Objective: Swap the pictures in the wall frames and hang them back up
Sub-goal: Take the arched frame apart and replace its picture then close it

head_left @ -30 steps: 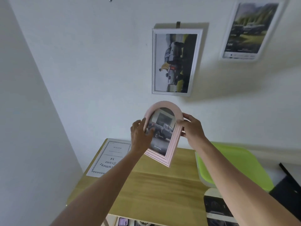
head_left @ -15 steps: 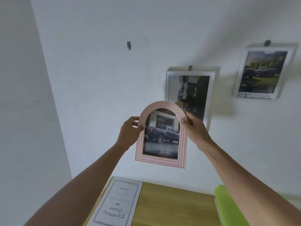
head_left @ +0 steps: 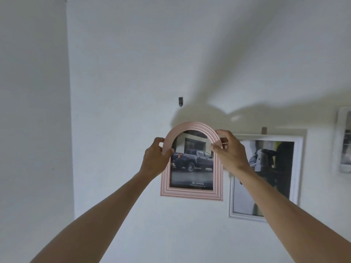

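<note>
Two bare hands hold up a pink arched picture frame (head_left: pixel 191 164) against the white wall (head_left: pixel 123 73). On the frame's left edge, the left hand (head_left: pixel 155 160) has its fingers (head_left: pixel 159 141) curled round behind the arch and its thumb pressed on the front, so the grip is narrow and closed on the moulding. Opposite it, the right hand (head_left: pixel 230 152) pinches the right shoulder of the arch, thumb on the front, fingers (head_left: pixel 224 132) wrapped over the outer rim. Upright between both hands, the frame shows a dark pickup truck photo (head_left: pixel 192 164), and most of it hangs below the fingers. A small dark wall hook (head_left: pixel 180 101) sits just above the top of the arch, slightly left, apart from it. Right of the pink frame, a white rectangular frame (head_left: pixel 266 177) hangs on the wall, partly behind the right forearm. Another white frame (head_left: pixel 344 139) is cut off at the far right edge.
</note>
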